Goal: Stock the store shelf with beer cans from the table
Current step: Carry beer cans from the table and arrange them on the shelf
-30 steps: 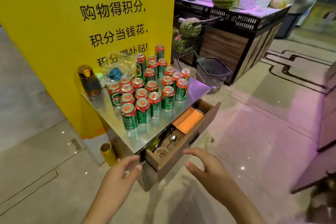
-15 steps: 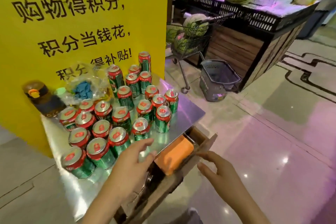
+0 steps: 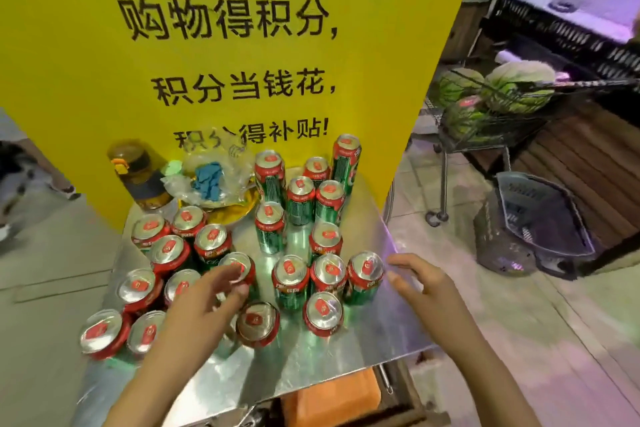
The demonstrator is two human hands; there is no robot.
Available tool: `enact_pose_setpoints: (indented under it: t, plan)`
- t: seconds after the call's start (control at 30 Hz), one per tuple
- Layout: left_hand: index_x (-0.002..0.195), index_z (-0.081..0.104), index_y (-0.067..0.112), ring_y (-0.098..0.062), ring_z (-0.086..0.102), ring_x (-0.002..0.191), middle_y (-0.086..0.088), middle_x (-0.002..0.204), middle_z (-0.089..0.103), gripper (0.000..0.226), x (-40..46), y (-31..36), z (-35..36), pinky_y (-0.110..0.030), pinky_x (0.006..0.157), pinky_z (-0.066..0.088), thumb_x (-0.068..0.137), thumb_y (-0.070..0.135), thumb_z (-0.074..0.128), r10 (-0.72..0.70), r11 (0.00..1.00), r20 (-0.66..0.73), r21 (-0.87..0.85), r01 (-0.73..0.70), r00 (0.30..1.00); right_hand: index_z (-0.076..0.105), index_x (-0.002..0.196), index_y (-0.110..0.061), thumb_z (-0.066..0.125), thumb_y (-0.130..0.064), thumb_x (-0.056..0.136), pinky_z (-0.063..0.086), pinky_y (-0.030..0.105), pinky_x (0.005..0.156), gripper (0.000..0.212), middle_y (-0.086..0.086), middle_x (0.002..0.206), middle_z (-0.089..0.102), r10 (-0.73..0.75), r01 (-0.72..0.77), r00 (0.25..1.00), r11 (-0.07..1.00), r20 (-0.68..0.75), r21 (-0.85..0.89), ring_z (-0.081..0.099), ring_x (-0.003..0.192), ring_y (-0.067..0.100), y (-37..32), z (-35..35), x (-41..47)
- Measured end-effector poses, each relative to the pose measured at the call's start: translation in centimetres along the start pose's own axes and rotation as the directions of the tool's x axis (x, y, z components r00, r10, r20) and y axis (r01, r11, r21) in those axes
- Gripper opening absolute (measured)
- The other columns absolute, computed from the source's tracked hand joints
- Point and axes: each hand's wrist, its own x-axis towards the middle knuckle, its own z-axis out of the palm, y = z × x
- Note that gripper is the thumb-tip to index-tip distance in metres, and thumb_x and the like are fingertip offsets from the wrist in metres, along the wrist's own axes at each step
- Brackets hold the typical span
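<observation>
hands moved over cans (image 3: 290, 276) | left hand (image 3: 204, 302) touching one | right hand (image 3: 420, 282) open

Bright light glares off the steel table (image 3: 363, 333) in front of me and glints on the can tops (image 3: 325, 308). My fingers (image 3: 403, 267) smear with motion blur, and the wide lens bends and softens the edges, purple-tinted at right.

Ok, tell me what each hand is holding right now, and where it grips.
Nothing is held yet. The left hand has fingers at a can's top; the right hand hovers open beside another can.
</observation>
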Motion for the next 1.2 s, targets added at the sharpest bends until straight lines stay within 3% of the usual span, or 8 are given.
enact_pose_setpoints:
  t: [0.13,0.37,0.5,0.67,0.77,0.97,1.1,1.2]
  plan:
    - [0.124,0.056,0.021,-0.015,0.060,0.106,0.003,0.118,0.063,0.036,6.4,0.8,0.2,-0.036,0.092,0.048,0.088,0.024,0.061,0.036,0.999,-0.046,0.040,-0.034,0.998,0.060,0.098,-0.022,0.062,-0.004,0.087,0.043,0.015,0.085,0.021,-0.003,0.101,0.064,0.017,-0.018,0.999,1.000,0.047,0.015,0.060,0.093,0.006,-0.8,1.1,7.4]
    - [0.130,0.052,0.011,-0.018,0.055,0.114,-0.004,0.129,0.058,0.045,16.6,3.0,3.0,-0.028,0.090,0.040,0.089,0.027,0.060,-0.007,0.997,-0.082,0.071,0.013,0.997,0.054,0.104,-0.022,0.066,-0.012,0.085,0.044,0.039,0.099,0.024,0.003,0.108,0.061,0.070,-0.074,0.996,0.995,0.062,0.074,0.058,0.108,0.022,1.0,2.4,19.4]
    - [0.131,0.049,0.011,-0.021,0.055,0.111,-0.006,0.126,0.058,0.050,21.0,2.9,4.5,-0.024,0.081,0.036,0.086,0.028,0.065,-0.100,0.994,-0.093,0.031,0.104,0.991,0.043,0.121,-0.020,0.076,-0.023,0.073,0.040,0.039,0.101,0.059,0.006,0.120,0.050,0.107,-0.118,0.992,0.980,0.072,0.159,0.049,0.117,0.023,2.2,3.1,24.9]
    - [0.122,0.049,0.016,-0.018,0.055,0.106,0.000,0.114,0.058,0.058,24.5,1.4,5.4,-0.027,0.083,0.038,0.074,0.030,0.077,-0.129,0.991,-0.173,-0.059,0.120,0.976,0.026,0.143,-0.006,0.078,-0.008,0.074,0.039,0.036,0.105,0.086,0.007,0.135,0.046,0.129,-0.153,0.984,0.967,0.124,0.203,0.044,0.126,0.021,3.5,3.9,31.0]
    - [0.125,0.047,0.018,-0.011,0.051,0.104,0.007,0.114,0.055,0.070,25.4,1.2,6.0,-0.026,0.086,0.037,0.066,0.028,0.084,-0.119,0.990,-0.179,-0.090,0.104,0.977,0.035,0.135,-0.006,0.080,-0.001,0.069,0.041,0.013,0.084,0.081,0.001,0.119,0.052,0.084,-0.107,0.989,0.975,0.126,0.197,0.050,0.111,0.015,3.8,4.0,32.5]
    - [0.125,0.047,0.020,-0.009,0.052,0.107,0.010,0.114,0.056,0.070,25.8,0.7,6.9,-0.024,0.090,0.038,0.066,0.021,0.084,-0.113,0.986,-0.224,-0.142,0.082,0.968,0.047,0.128,-0.015,0.088,-0.024,0.055,0.048,0.044,0.098,0.084,0.004,0.117,0.063,0.021,-0.052,0.982,0.985,0.187,0.164,0.059,0.111,0.022,5.4,3.9,33.1]
    - [0.123,0.051,0.020,-0.010,0.057,0.104,0.007,0.112,0.062,0.068,26.0,0.5,6.9,-0.025,0.089,0.042,0.064,0.022,0.085,-0.102,0.986,-0.260,-0.156,0.062,0.960,0.052,0.117,-0.018,0.085,-0.004,0.061,0.049,0.034,0.089,0.067,0.003,0.107,0.065,0.010,-0.037,0.992,0.978,0.128,0.207,0.061,0.105,0.022,5.4,4.1,33.2]
    - [0.121,0.054,0.021,-0.009,0.059,0.101,0.008,0.110,0.064,0.067,25.7,0.4,7.0,-0.023,0.085,0.044,0.062,0.026,0.086,-0.083,0.988,-0.319,-0.148,0.037,0.944,0.055,0.116,-0.014,0.086,-0.002,0.059,0.051,0.038,0.090,0.065,0.004,0.105,0.066,0.004,-0.020,0.998,0.964,0.063,0.266,0.062,0.102,0.023,5.4,4.5,32.9]
